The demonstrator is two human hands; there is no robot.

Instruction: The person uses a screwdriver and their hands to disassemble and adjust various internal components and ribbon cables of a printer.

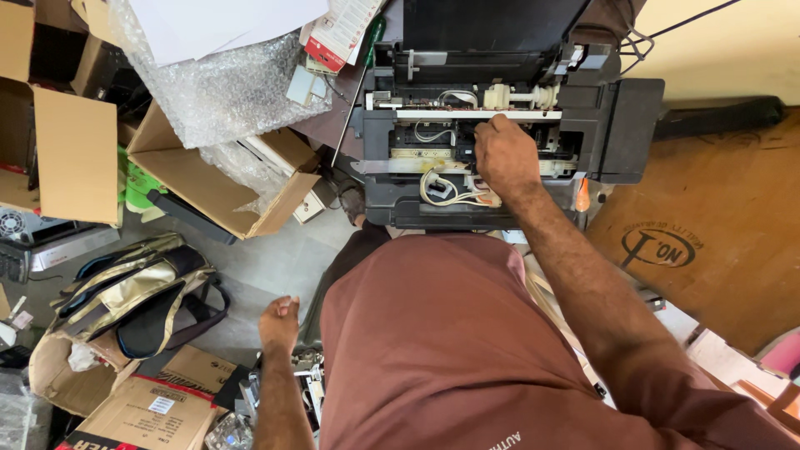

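An opened black printer [621, 125] stands in front of me with its lid up and its insides bare: white tubes, a metal rail and white plastic parts. My right hand [504, 154] reaches into the middle of it, fingers curled down on the black carriage part below the rail; whether it grips anything is hidden. My left hand [279, 323] hangs low at my side, loosely curled, holding nothing, just above a small metal and white plastic part [307, 367] on the floor.
An open cardboard box [208, 179] with bubble wrap [225, 83] sits left of the printer. A black and gold bag [133, 292] lies on the floor at left. Flat cartons [158, 404] lie at bottom left. A brown cardboard sheet [717, 225] is at right.
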